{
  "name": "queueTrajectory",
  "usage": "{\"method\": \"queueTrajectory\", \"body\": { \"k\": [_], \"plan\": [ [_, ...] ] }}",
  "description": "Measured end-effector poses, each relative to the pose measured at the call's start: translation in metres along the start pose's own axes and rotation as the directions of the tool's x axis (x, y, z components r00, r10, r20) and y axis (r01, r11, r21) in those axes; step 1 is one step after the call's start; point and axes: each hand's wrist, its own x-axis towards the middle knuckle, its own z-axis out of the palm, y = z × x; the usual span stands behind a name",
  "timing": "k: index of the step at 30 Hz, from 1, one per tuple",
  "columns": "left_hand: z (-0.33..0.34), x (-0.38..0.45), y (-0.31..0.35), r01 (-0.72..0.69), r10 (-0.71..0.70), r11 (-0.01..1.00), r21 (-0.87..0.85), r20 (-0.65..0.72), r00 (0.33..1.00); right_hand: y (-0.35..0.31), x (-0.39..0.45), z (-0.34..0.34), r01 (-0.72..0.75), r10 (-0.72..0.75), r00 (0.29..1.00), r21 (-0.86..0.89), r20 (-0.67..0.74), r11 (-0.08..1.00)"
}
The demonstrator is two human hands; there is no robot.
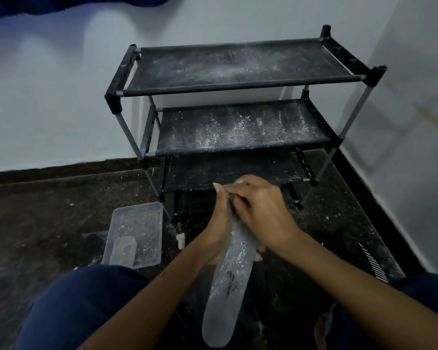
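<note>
Running from the hands down toward the lap, a long grey strip [227, 286] is held over the dark floor [48, 218], its rounded lower end free between the knees and its surface dusted with white powder and marked with dark smudges. The upper part is cupped from below by the left hand [219, 224]; fingertips are seen curled round the far edge and one finger is raised at the top. The top end is covered by the right hand [262, 213], fingers bent down over it and closed on the strip, so both hands are wrapped on the same end and touch each other. Exact finger contact under the right palm is hidden. A black three-tier rack [238, 85] is set just beyond the hands in the wall corner, its shelves speckled with white powder. A clear plastic tub [143, 218] is placed on the floor left of the hands, with a smaller clear box [123, 251] inside it. A small white piece [180, 240] is seen beside the tub, near a rack foot.
</note>
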Motion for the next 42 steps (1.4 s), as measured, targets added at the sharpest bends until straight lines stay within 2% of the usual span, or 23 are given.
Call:
{"method": "queueTrajectory", "body": {
  "k": [2,5,8,10,14,18,20,26,28,30,32,35,37,38,39,42],
  "plan": [
    [-0.001,-0.003,0.000,0.069,-0.075,0.994,0.080,0.070,0.995,0.012,0.007,-0.008,-0.038,0.036,0.998,-0.026,-0.052,0.999],
    [-0.004,0.000,-0.003,0.120,-0.132,0.985,0.120,0.097,0.987,0.032,0.014,-0.014,-0.155,0.141,0.984,-0.138,-0.105,0.978],
    [-0.004,0.000,-0.007,0.113,-0.133,0.979,0.167,0.114,0.985,0.029,0.010,-0.005,-0.132,0.117,0.990,-0.219,-0.079,0.967],
    [-0.003,-0.001,-0.004,0.104,-0.118,0.986,0.131,0.101,0.988,0.017,0.004,0.003,-0.040,0.027,0.997,-0.185,-0.072,0.982],
    [0.000,-0.003,0.002,-0.017,0.019,0.999,-0.046,0.029,0.999,0.006,-0.004,0.008,0.073,-0.077,0.996,-0.101,-0.040,0.992],
    [-0.007,-0.004,0.003,0.074,-0.071,0.997,-0.011,0.185,0.980,0.024,0.009,-0.005,-0.038,0.024,0.987,-0.085,-0.159,0.996],
    [-0.009,-0.003,0.003,0.085,-0.080,0.996,-0.015,0.207,0.975,0.027,0.013,-0.007,-0.079,0.065,0.980,-0.072,-0.187,0.994],
    [-0.007,-0.005,0.006,0.098,-0.078,0.992,-0.085,0.214,0.974,0.016,0.007,-0.003,-0.043,0.050,0.989,0.054,-0.136,0.998],
    [-0.007,-0.003,0.007,0.081,-0.058,0.988,-0.128,0.172,0.983,0.014,0.010,-0.005,-0.134,0.155,0.984,0.203,-0.091,0.970],
    [-0.008,-0.001,0.009,0.081,-0.058,0.984,-0.158,0.146,0.988,0.013,0.016,-0.014,-0.306,0.354,0.935,0.450,-0.025,0.839],
    [-0.008,0.000,0.011,0.093,-0.065,0.975,-0.201,0.140,0.988,0.014,0.022,-0.024,-0.399,0.494,0.867,0.683,0.063,0.613],
    [-0.008,0.002,0.011,0.093,-0.066,0.960,-0.263,0.108,0.992,0.020,0.026,-0.034,-0.404,0.559,0.801,0.882,0.213,0.242],
    [-0.009,0.004,0.011,0.091,-0.072,0.956,-0.279,0.079,0.994,0.024,0.027,-0.039,-0.400,0.561,0.775,0.913,0.290,0.081],
    [-0.010,0.005,0.010,0.090,-0.074,0.955,-0.281,0.067,0.995,0.026,0.028,-0.039,-0.412,0.554,0.773,0.909,0.309,0.069],
    [-0.010,0.006,0.010,0.087,-0.075,0.957,-0.278,0.056,0.996,0.027,0.028,-0.039,-0.434,0.547,0.779,0.893,0.306,0.119],
    [-0.007,0.006,0.011,0.092,-0.082,0.966,-0.240,0.051,0.995,0.028,0.025,-0.030,-0.483,0.522,0.824,0.752,0.219,0.449]
  ]
}}
